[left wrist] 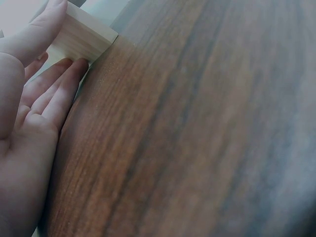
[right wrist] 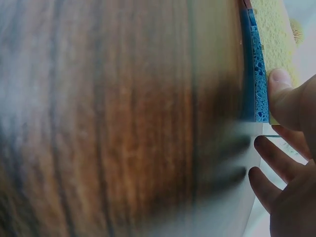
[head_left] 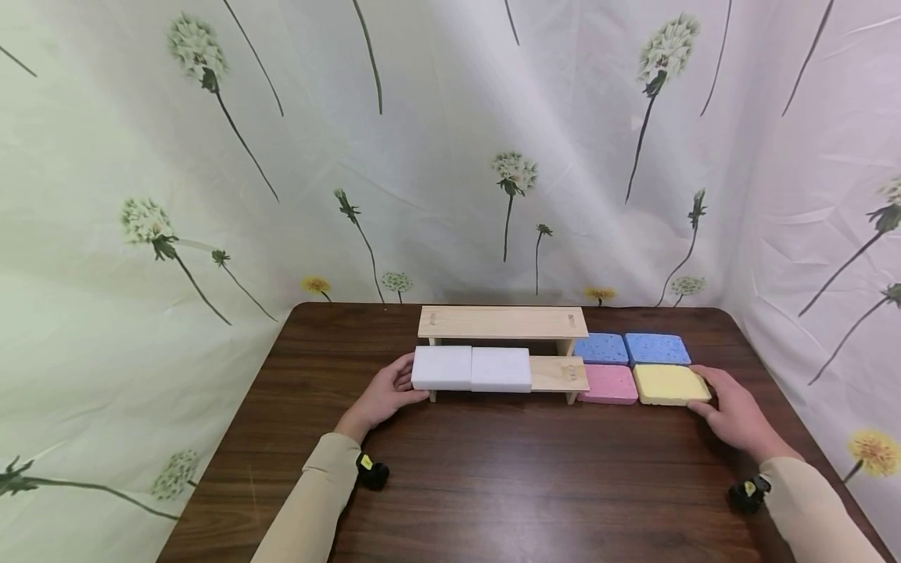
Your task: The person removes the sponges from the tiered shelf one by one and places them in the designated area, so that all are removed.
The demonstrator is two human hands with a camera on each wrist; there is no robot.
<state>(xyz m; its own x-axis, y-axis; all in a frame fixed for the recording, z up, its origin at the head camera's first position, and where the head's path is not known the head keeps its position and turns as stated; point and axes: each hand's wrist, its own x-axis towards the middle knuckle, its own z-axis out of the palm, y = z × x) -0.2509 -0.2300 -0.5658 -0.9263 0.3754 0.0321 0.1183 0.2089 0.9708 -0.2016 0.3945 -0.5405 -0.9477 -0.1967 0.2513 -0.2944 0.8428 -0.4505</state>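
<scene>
My left hand (head_left: 387,392) is at the left end of the front wooden shelf (head_left: 556,374), beside the nearer of two white foam blocks (head_left: 442,367) (head_left: 501,370) lying side by side on it. Its straight fingers (left wrist: 61,94) reach to the shelf's end leg, while the thumb extends along the front corner. With thumb (right wrist: 281,79) and forefinger, my right hand (head_left: 739,410) pinches the right end of a yellow sponge (head_left: 671,385). In the right wrist view, a blue sponge (right wrist: 259,74) shows beneath the yellow one, and the other fingers spread apart.
A taller wooden shelf (head_left: 503,321) stands behind the front one. To the right lie a pink sponge (head_left: 608,384) and two blue sponges (head_left: 601,348) (head_left: 658,349). All rest on a dark wood table (head_left: 493,477), with a flower-print curtain (head_left: 436,195) behind.
</scene>
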